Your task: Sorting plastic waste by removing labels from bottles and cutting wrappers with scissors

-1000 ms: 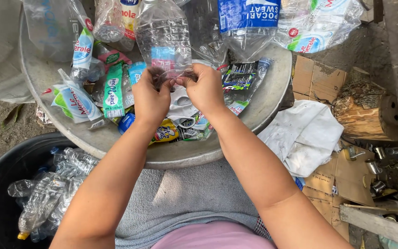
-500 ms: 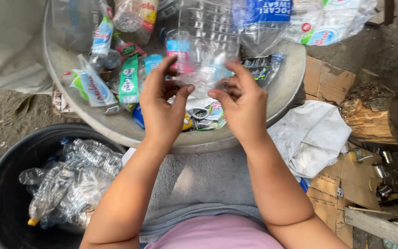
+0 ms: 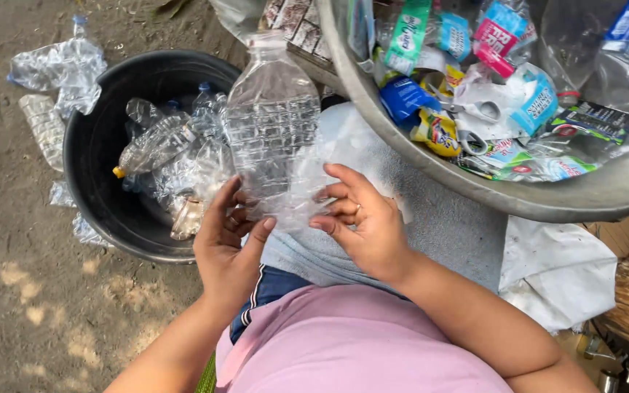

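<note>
We hold a big clear plastic bottle [image 3: 271, 127] with both hands. It has no cap and stands up in front of us, its mouth pointing away from us. Our left hand [image 3: 228, 251] curls around the bottom of the bottle, with the thumb pressed on the front. Our right hand [image 3: 362, 222] pinches a thin clear film [image 3: 307, 193] that sticks to the side of the bottle. The fingers [image 3: 336, 193] of that hand are bent and closed on the film.

The bottle is above our lap, just beside a round black tub [image 3: 100, 182]. The tub is on our left and is full of squashed clear bottles [image 3: 165, 149]. More squashed bottles [image 3: 56, 69] lie on the dirt ground [image 3: 23, 291] past the tub.

On our right is a big grey metal bowl [image 3: 584, 196]. It holds lots of torn labels and wrappers [image 3: 489, 94] in blue, green, pink and yellow. A white cloth [image 3: 555, 269] lies under the bowl, near our right arm. We wear a pink shirt [image 3: 343, 342].
</note>
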